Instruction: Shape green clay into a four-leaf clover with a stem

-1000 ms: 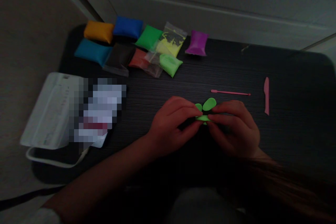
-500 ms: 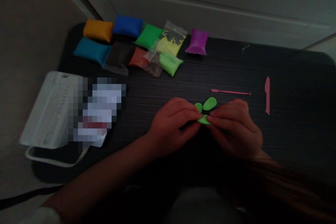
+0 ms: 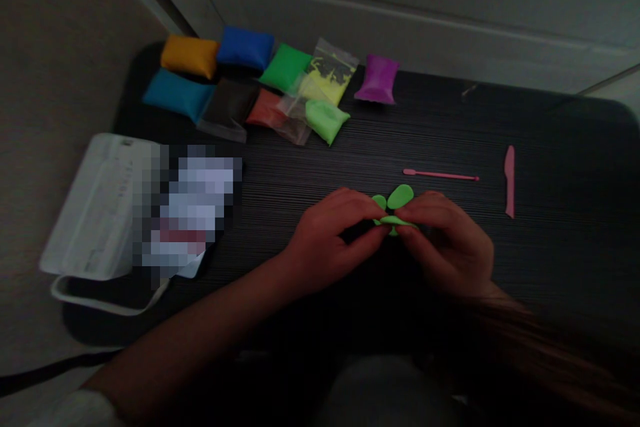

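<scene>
My left hand [image 3: 333, 233] and my right hand [image 3: 447, 240] meet over the dark table, thumbs and fingertips pinching opposite ends of a thin light green clay piece [image 3: 398, 221]. It is seen nearly edge-on. Just behind it, a flat green clay oval [image 3: 401, 196] lies on the table. A smaller green clay piece [image 3: 380, 201] sits to its left, partly covered by my left fingers. Some more green shows below the held piece, mostly hidden, so I cannot tell whether it is separate. Beyond my right hand lies a thin pink modelling tool [image 3: 441, 175].
A pink plastic knife [image 3: 509, 181] lies at the right. Several coloured clay packets, among them an orange one [image 3: 189, 56] and a purple one [image 3: 378, 79], line the back. At the left are a white case with a strap [image 3: 95, 207] and a blurred-out phone [image 3: 193, 207].
The held clay piece has turned from showing its face to nearly edge-on. My right hand has shifted slightly left, and its thumb now shows below the clay.
</scene>
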A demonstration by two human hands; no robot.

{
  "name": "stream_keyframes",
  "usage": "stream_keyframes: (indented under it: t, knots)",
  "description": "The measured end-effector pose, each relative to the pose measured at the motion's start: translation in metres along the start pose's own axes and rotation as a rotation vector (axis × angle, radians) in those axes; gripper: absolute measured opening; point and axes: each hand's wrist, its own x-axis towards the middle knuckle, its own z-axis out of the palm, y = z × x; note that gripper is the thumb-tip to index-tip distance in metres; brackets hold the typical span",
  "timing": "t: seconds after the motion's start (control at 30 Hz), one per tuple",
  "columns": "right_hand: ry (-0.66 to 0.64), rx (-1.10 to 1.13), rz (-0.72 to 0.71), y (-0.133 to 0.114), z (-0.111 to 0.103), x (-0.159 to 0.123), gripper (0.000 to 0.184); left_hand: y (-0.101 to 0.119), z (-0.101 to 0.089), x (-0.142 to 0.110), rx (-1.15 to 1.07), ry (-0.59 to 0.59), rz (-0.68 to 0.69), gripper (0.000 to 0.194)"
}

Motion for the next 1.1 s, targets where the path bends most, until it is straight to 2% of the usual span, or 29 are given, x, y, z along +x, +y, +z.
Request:
stream_keyframes:
  t: [0.1,0.37,0.73,1.1]
  knots:
    - [-0.010,-0.029,0.016,0.0001,0.0006,0.0003,0.020,-0.0011,0.0001,-0.0007,0.003,0.016,-0.010,0.012]
    - [-0.011,-0.069,-0.054,0.0008,-0.0005,0.0015,0.019,-0.0024,0.0032,-0.0032,0.036,0.007,0.039,0.010]
    - [-0.065,-0.069,-0.076,-0.0012,-0.0027,0.0032,0.018,-0.0005,0.0033,-0.0027,-0.006,-0.032,0.045,0.010]
    - [-0.049,-0.123,-0.111,-0.0046,-0.0035,0.0024,0.016,-0.0009,0.0030,-0.0032,0.006,-0.085,0.052,0.009]
